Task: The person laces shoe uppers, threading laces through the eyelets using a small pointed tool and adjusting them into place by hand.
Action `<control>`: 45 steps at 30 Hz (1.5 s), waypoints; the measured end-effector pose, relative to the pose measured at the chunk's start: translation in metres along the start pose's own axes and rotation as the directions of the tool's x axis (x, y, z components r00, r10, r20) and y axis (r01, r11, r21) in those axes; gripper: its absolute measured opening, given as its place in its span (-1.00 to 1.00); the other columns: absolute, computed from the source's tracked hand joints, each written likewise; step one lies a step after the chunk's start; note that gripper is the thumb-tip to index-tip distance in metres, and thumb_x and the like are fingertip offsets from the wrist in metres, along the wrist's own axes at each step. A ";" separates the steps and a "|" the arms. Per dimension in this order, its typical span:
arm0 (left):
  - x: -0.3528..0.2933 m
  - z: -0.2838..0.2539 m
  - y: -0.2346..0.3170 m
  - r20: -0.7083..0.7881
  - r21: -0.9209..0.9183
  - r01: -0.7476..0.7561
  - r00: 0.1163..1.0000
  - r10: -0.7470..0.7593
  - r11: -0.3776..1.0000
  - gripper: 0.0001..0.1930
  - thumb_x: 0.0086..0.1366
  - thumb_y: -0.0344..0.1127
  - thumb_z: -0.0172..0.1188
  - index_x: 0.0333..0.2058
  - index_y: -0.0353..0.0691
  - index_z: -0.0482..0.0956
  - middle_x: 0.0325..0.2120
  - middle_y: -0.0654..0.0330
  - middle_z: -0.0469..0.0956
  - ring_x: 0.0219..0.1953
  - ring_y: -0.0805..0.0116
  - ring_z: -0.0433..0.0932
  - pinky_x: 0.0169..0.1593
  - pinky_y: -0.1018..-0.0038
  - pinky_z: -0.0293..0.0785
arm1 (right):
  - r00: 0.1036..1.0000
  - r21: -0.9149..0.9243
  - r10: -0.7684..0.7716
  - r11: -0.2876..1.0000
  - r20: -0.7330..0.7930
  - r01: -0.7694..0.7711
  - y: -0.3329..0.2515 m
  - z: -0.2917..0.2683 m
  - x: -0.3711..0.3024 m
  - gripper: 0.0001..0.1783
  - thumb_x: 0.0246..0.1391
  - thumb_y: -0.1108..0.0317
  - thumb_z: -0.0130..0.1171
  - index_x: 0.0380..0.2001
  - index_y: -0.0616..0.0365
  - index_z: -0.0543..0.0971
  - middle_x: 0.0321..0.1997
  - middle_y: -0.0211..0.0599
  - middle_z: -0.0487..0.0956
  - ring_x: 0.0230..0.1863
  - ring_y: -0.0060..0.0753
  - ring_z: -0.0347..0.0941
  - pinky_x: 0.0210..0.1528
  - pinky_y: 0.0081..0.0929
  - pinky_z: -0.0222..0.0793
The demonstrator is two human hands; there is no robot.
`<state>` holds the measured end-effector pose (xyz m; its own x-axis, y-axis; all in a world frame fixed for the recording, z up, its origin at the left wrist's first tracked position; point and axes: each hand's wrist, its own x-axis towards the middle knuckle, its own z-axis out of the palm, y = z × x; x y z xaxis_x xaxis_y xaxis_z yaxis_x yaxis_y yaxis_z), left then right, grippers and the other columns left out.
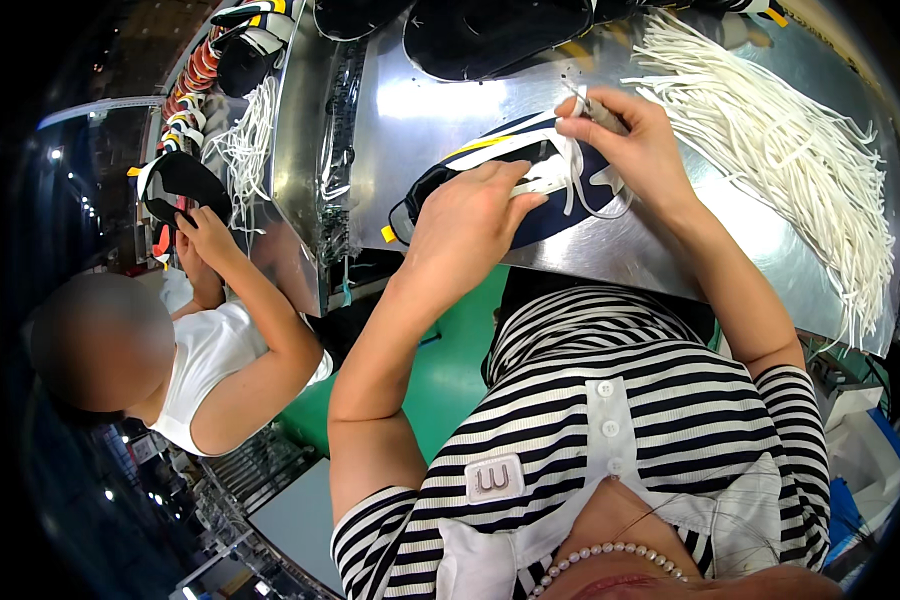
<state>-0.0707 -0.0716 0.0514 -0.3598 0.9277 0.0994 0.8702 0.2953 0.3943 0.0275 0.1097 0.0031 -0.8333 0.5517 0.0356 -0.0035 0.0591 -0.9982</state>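
Note:
A navy shoe upper [560, 225] with white and yellow stripes lies on the metal table in front of me. My left hand [470, 215] rests over its heel end and opening, thumb and fingers closed on it. Raised above the other end, my right hand [635, 145] grips a slim hand tool [608, 117] with a greyish handle and a thin metal tip. A white shoelace [573, 170] loops from near the right fingertips down to the eyelet area. My left hand partly hides the upper, and the lace's exact path through the eyelets cannot be made out.
A long heap of white shoelaces [790, 170] covers the table's right side. Dark shoe uppers [490, 40] lie along the far edge. At left, a person in a white top [240, 370] handles another black upper [200, 180] near a smaller bundle of laces [253, 145].

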 end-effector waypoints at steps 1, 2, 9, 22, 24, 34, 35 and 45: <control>0.005 0.000 0.004 0.007 -0.001 0.003 1.000 -0.003 1.000 -0.69 0.23 -0.15 0.22 -0.16 -0.25 0.58 -0.31 0.08 0.61 -0.32 0.06 0.60 -0.26 0.25 0.49 | 1.000 0.004 0.007 1.000 0.000 -0.007 0.001 0.002 0.004 -0.79 -0.01 0.35 0.33 -0.30 0.23 0.65 -0.53 -0.51 0.54 -0.51 -0.75 0.33 -0.43 -0.69 0.28; 0.011 0.003 0.012 0.009 0.029 0.004 1.000 -0.005 1.000 -0.71 0.23 -0.14 0.22 -0.20 -0.24 0.60 -0.34 0.10 0.62 -0.36 0.08 0.60 -0.30 0.26 0.49 | 0.999 0.049 -0.031 0.998 -0.026 0.032 0.003 0.002 0.008 -0.79 -0.01 0.36 0.33 -0.31 0.23 0.65 -0.52 -0.50 0.55 -0.49 -0.74 0.36 -0.39 -0.69 0.31; 0.034 0.028 0.014 0.026 0.031 0.162 0.986 -0.163 0.986 -0.74 0.23 -0.07 0.20 -0.48 -0.11 0.63 -0.64 0.16 0.57 -0.56 0.13 0.56 -0.47 0.27 0.43 | 0.995 0.153 -0.098 0.983 -0.022 0.101 0.004 0.000 0.022 -0.68 0.05 0.29 0.30 -0.17 0.25 0.59 -0.33 -0.36 0.64 -0.24 -0.61 0.53 -0.14 -0.64 0.41; 0.039 0.043 0.008 -0.103 -0.007 0.226 0.969 -0.225 0.974 -0.71 0.22 -0.08 0.25 -0.47 -0.20 0.63 -0.65 0.21 0.57 -0.60 0.28 0.55 -0.47 0.43 0.39 | 0.989 -0.141 0.034 0.990 0.145 -0.013 0.011 -0.024 -0.049 -0.84 0.18 0.34 0.08 -0.32 0.23 0.48 -0.49 -0.22 0.62 -0.47 -0.28 0.57 -0.37 -0.45 0.41; 0.039 0.045 0.007 -0.113 -0.024 0.211 0.971 -0.213 0.977 -0.72 0.22 -0.10 0.26 -0.48 -0.20 0.63 -0.66 0.22 0.56 -0.61 0.29 0.54 -0.48 0.45 0.38 | 0.984 -0.214 0.044 0.977 0.174 -0.005 0.014 -0.025 -0.046 -0.84 0.17 0.33 0.10 -0.32 0.22 0.48 -0.48 -0.21 0.63 -0.45 -0.24 0.57 -0.36 -0.42 0.41; 0.029 0.034 0.004 0.188 -0.337 0.250 0.963 -0.195 0.908 -0.73 0.13 -0.42 0.32 -0.18 -0.34 0.60 -0.30 0.15 0.66 -0.29 0.35 0.62 -0.08 0.48 0.51 | 0.965 -0.734 0.074 0.664 0.252 0.141 -0.001 -0.014 -0.037 -0.86 0.16 0.36 0.08 -0.34 0.21 0.42 -0.53 -0.18 0.59 -0.47 -0.06 0.54 -0.39 -0.19 0.41; 0.029 0.038 0.004 0.164 -0.358 0.232 0.969 -0.184 0.905 -0.74 0.12 -0.42 0.31 -0.19 -0.32 0.60 -0.29 0.07 0.64 -0.25 0.21 0.62 -0.10 0.41 0.51 | 0.971 -0.747 0.014 0.641 0.240 0.175 0.008 -0.004 -0.037 -0.85 0.15 0.36 0.08 -0.31 0.21 0.39 -0.52 -0.16 0.58 -0.47 -0.02 0.53 -0.40 -0.15 0.41; -0.004 0.025 -0.001 -0.227 0.220 -0.179 0.947 0.229 0.959 -0.72 0.02 -0.46 0.18 -0.23 -0.10 0.61 -0.53 0.28 0.46 -0.50 0.31 0.52 -0.43 0.43 0.43 | 0.982 -0.444 0.142 0.893 0.121 -0.074 -0.025 -0.049 -0.071 -0.85 0.21 0.30 0.05 -0.22 0.11 0.50 -0.39 -0.22 0.59 -0.44 -0.24 0.54 -0.34 -0.31 0.45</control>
<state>-0.0619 -0.0704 0.0280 -0.2177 0.8941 0.3913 0.9729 0.1671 0.1595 0.1141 0.1099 0.0284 -0.8860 0.4499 -0.1123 0.3042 0.3812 -0.8730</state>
